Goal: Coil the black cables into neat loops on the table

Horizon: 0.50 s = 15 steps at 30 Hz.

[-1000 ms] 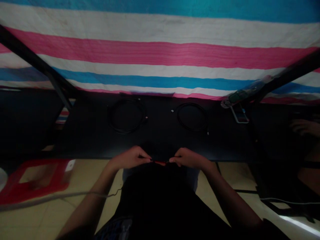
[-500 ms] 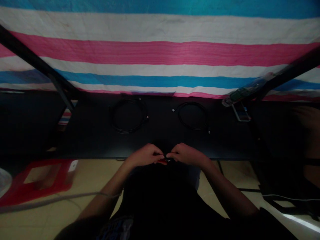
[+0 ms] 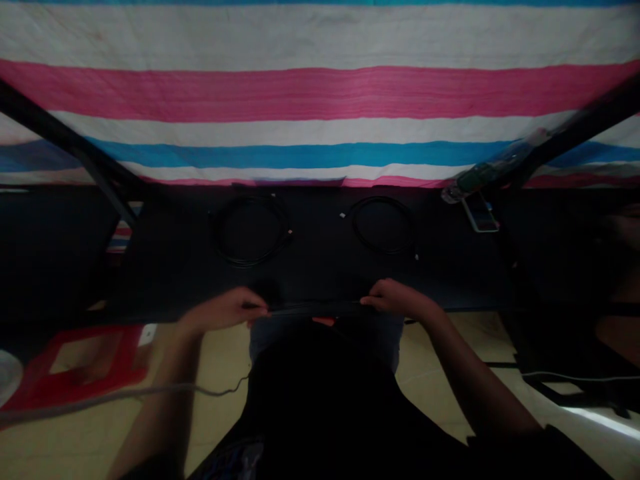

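Two coiled black cables [image 3: 247, 263] [image 3: 389, 252] toward counter's [image 3: 320, 277] far edge; one thin dark strand [image 3: 290, 309], roughly straight, at near edge, pinched in two nearly closed hands [image 3: 235, 308] [image 3: 395, 295].

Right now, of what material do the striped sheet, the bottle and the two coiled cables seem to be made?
Striped sheet: probably woven plastic; matte, with fine lines and creases. Bottle: likely clear plastic, glossy and partly see-through. Left coiled cable and right coiled cable: apparently black rubber or plastic jackets, faintly shiny along the loops; the pale, bright tips may be metal.
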Motion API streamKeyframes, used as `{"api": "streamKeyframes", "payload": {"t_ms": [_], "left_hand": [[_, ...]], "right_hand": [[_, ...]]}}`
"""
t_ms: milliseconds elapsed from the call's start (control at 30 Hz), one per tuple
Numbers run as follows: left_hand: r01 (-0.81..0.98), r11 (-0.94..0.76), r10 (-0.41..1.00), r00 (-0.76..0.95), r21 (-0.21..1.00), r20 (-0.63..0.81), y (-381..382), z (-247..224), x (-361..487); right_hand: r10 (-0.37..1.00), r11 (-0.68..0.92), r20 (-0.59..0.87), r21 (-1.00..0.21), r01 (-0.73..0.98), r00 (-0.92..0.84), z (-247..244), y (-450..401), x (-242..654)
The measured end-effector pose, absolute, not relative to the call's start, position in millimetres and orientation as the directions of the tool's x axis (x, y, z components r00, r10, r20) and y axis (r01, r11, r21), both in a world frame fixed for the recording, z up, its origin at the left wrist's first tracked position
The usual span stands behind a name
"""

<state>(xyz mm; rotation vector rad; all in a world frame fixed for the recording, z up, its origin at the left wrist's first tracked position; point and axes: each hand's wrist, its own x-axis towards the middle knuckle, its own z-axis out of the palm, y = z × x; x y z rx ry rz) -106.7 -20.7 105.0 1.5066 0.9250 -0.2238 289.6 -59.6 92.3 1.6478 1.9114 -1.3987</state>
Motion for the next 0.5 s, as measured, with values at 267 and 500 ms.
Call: {"api": "streamKeyframes", "payload": {"t_ms": [267, 500], "left_hand": [[0.526, -0.027, 0.532, 0.728, 0.85, -0.433, -45, 81, -6], [0.606, 0.132, 0.487, 0.65, 0.784, -0.584, -28, 88, -89]], "right_hand": [[0.64, 0.033, -0.598, -0.607, 0.794, -0.483, 90, -53, 231], [0.555, -0.205, -0.718, -0.607, 0.768, -0.42, 79, -58, 290]]}}
